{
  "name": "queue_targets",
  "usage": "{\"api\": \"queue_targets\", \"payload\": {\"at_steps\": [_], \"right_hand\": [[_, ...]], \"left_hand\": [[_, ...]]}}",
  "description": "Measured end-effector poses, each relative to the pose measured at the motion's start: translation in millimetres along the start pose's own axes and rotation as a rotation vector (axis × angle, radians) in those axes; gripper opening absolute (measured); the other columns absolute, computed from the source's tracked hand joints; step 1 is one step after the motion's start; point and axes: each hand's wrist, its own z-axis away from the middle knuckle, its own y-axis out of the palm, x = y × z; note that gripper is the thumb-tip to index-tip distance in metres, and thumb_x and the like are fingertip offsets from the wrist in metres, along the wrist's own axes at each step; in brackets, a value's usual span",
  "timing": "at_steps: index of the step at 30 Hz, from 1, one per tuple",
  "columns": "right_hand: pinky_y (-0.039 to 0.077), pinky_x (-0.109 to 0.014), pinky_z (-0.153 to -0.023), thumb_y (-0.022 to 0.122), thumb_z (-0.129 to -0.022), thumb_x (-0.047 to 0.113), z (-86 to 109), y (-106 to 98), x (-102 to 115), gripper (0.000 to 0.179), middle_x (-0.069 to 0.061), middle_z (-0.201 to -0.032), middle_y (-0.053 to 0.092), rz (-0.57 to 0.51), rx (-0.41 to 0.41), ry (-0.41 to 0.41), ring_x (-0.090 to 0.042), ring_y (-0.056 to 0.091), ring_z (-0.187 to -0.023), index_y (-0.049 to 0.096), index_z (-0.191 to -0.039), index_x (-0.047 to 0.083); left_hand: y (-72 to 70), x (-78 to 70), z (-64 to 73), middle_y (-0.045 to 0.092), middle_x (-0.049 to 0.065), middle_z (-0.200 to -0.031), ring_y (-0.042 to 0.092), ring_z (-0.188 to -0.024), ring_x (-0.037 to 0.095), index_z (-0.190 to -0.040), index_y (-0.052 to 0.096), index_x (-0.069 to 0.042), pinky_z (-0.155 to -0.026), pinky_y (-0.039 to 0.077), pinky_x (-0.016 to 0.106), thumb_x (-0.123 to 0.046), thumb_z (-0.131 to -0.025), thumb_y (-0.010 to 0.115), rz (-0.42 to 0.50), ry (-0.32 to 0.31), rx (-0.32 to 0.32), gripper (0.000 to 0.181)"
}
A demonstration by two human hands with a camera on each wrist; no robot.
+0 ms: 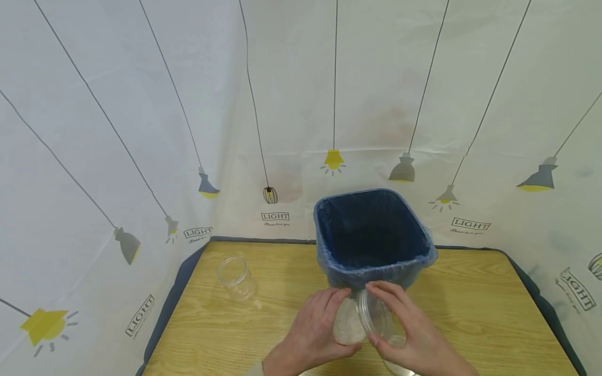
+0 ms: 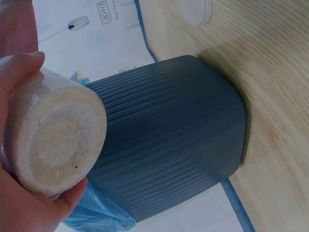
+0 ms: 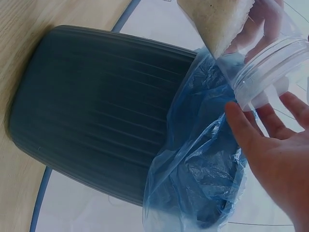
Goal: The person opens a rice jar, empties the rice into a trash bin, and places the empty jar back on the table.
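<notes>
My left hand (image 1: 314, 329) grips a clear jar (image 2: 58, 130) that lies tilted on its side, held above the table. Pale grainy stuff (image 3: 217, 21) fills its base end, sloping inside the clear wall. My right hand (image 1: 406, 326) holds the clear ringed end (image 3: 270, 72) of the jar between thumb and fingers. Both hands are just in front of a dark bin (image 2: 169, 135), whose blue plastic liner (image 3: 198, 159) is folded over the rim. In the left wrist view the jar's round base faces the camera.
Toward the left of the wooden table (image 1: 197, 324) stands another clear jar (image 1: 237, 279). A clear round container (image 1: 398, 365) is partly hidden under my right hand. Behind the bin hangs a white sheet (image 1: 291, 104) printed with lamps.
</notes>
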Motion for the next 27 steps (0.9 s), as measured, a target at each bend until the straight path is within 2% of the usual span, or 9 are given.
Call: {"api": "queue_targets", "payload": {"at_steps": [3, 6, 9, 13, 16, 20, 23, 27], "right_hand": [[0.055, -0.032, -0.092, 0.088, -0.080, 0.026, -0.1, 0.6, 0.9, 0.085, 0.001, -0.150, 0.046, 0.009, -0.015, 0.013, -0.014, 0.052, -0.126, 0.047, -0.154, 0.017], [0.056, -0.030, -0.088, 0.088, -0.081, 0.030, -0.7, 1.9, 3.1, 0.086, 0.000, -0.147, 0.046, 0.015, -0.041, 0.092, -0.014, 0.053, -0.119, 0.045, -0.155, 0.017], [0.056, -0.028, -0.081, 0.084, -0.085, 0.035, -1.7, 3.3, 5.6, 0.081, 0.001, -0.139, 0.049, 0.036, -0.057, 0.201, -0.011, 0.055, -0.109, 0.046, -0.154, 0.018], [0.055, -0.026, -0.073, 0.080, -0.089, 0.038, -3.4, 4.1, 8.4, 0.069, 0.001, -0.130, 0.053, 0.065, -0.042, 0.281, -0.008, 0.055, -0.098, 0.051, -0.148, 0.015], [0.054, -0.026, -0.073, 0.078, -0.090, 0.042, -4.2, 3.6, 10.3, 0.066, 0.004, -0.128, 0.056, 0.075, -0.018, 0.302, -0.008, 0.056, -0.096, 0.053, -0.147, 0.018], [0.055, -0.030, -0.077, 0.081, -0.088, 0.043, -3.9, 2.0, 10.8, 0.070, 0.008, -0.132, 0.055, 0.081, -0.004, 0.267, -0.010, 0.057, -0.102, 0.052, -0.149, 0.025], [0.057, -0.032, -0.079, 0.085, -0.085, 0.038, -3.1, 1.2, 9.1, 0.075, 0.007, -0.136, 0.053, 0.063, -0.012, 0.192, -0.012, 0.058, -0.107, 0.051, -0.150, 0.025], [0.057, -0.031, -0.081, 0.087, -0.083, 0.033, -2.1, 0.7, 5.9, 0.078, 0.007, -0.140, 0.051, 0.045, -0.018, 0.097, -0.015, 0.059, -0.111, 0.051, -0.151, 0.022]], "left_hand": [[0.5, -0.1, 0.2, 0.062, 0.002, -0.122, 0.062, -0.106, 0.015, -0.138, 0.053, -0.011, -0.090, 0.055, 0.032, -0.055, -0.059, 0.095, -0.008, 0.009, -0.019, 0.099], [0.9, -1.1, 0.1, 0.062, 0.003, -0.121, 0.063, -0.104, 0.016, -0.138, 0.053, -0.010, -0.089, 0.055, 0.033, -0.055, -0.058, 0.094, -0.040, 0.026, -0.054, 0.100], [1.3, -2.6, -0.3, 0.061, 0.004, -0.122, 0.063, -0.104, 0.018, -0.138, 0.054, -0.009, -0.088, 0.056, 0.034, -0.055, -0.058, 0.093, -0.088, 0.040, -0.081, 0.100], [0.1, -4.6, -0.9, 0.060, 0.004, -0.123, 0.063, -0.106, 0.020, -0.138, 0.054, -0.010, -0.089, 0.055, 0.035, -0.054, -0.059, 0.093, -0.126, 0.033, -0.069, 0.099], [-0.5, -4.5, -1.2, 0.060, 0.004, -0.124, 0.062, -0.108, 0.020, -0.139, 0.054, -0.010, -0.091, 0.055, 0.035, -0.054, -0.059, 0.093, -0.131, 0.025, -0.054, 0.099], [1.3, -2.0, -1.0, 0.061, 0.004, -0.122, 0.063, -0.107, 0.019, -0.138, 0.054, -0.009, -0.091, 0.054, 0.034, -0.056, -0.059, 0.093, -0.131, 0.040, -0.077, 0.100], [2.9, 0.0, -0.6, 0.062, 0.003, -0.120, 0.063, -0.105, 0.019, -0.137, 0.054, -0.009, -0.091, 0.054, 0.034, -0.056, -0.058, 0.092, -0.116, 0.054, -0.094, 0.099], [2.5, 1.4, 0.4, 0.062, 0.002, -0.121, 0.063, -0.106, 0.018, -0.137, 0.054, -0.010, -0.092, 0.054, 0.033, -0.055, -0.059, 0.093, -0.077, 0.049, -0.071, 0.098]]}}
